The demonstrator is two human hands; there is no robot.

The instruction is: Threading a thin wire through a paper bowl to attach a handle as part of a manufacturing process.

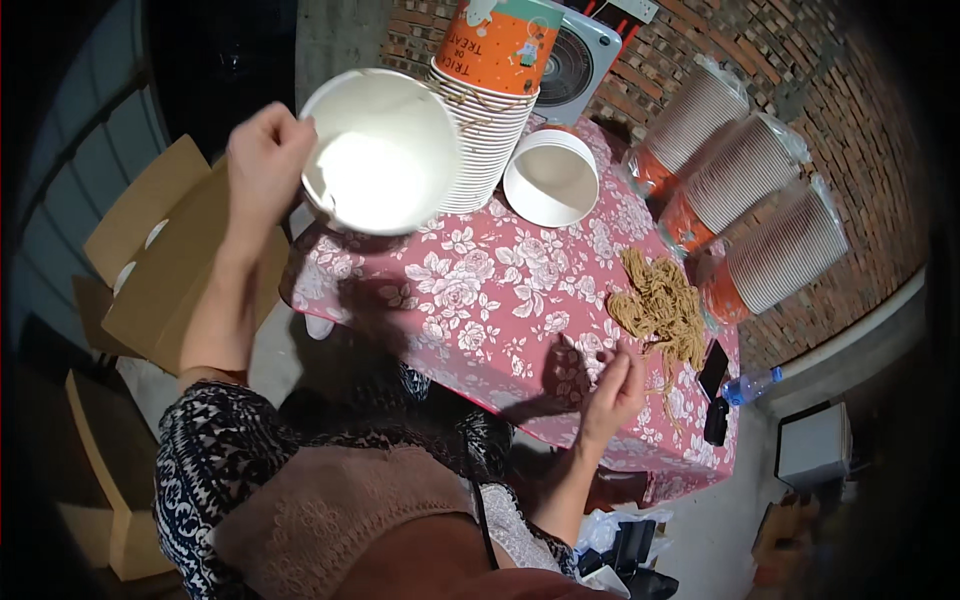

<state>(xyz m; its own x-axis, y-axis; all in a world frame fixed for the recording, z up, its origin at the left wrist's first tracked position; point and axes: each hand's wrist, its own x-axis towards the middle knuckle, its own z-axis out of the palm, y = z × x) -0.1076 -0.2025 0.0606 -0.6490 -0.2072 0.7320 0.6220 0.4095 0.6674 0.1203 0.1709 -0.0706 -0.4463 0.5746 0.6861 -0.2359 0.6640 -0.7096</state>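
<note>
So, had the left hand (265,152) closed tight on the rim of a white bucket (385,150), holding it up beside a tall stack of nested buckets (488,135), mouth toward the camera. Had the right hand (612,398) lower down, above the near side of the pink flowered worktop (500,310), fingers half curled and tips close together. Couldn't tell about any bit of string between those fingertips, honestly. Saw a loose tan pile of string (660,308) just beyond that hand, with a few strands trailing toward the near edge. Spotted another white bucket (553,190) sitting on the worktop, just right of the tall stack. Counted three wrapped stacks (735,180) in clear plastic along the right side, near the brick wall (840,115). Noticed a flat black slab (713,370) and a blue-capped bottle (750,387) near the right edge, plus a grey fan (568,62) behind the tall stack.
</note>
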